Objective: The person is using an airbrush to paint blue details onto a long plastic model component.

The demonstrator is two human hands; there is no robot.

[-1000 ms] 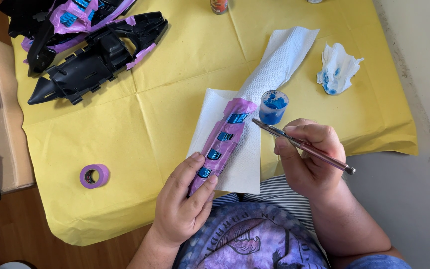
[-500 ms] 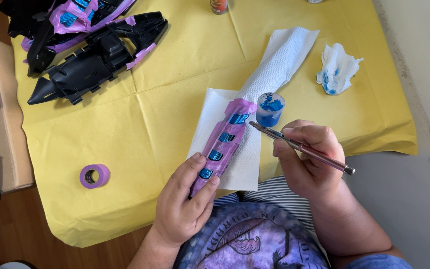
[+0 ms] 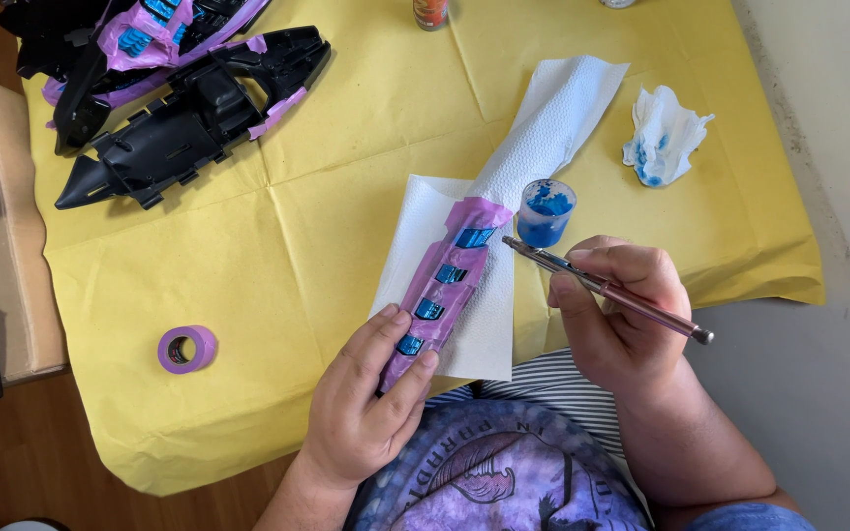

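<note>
The left hand [image 3: 361,408] grips the near end of a purple-taped part [image 3: 442,287] lying on a paper towel [image 3: 504,197], while the right hand [image 3: 617,310] pinches a thin paintbrush [image 3: 607,290] near a blue paint cup [image 3: 546,211].

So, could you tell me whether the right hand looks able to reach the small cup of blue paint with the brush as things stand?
Probably yes. The right hand holds the brush with its tip pointing toward the cup of blue paint, which stands open close by on the paper towel. Nothing lies between them.
</note>
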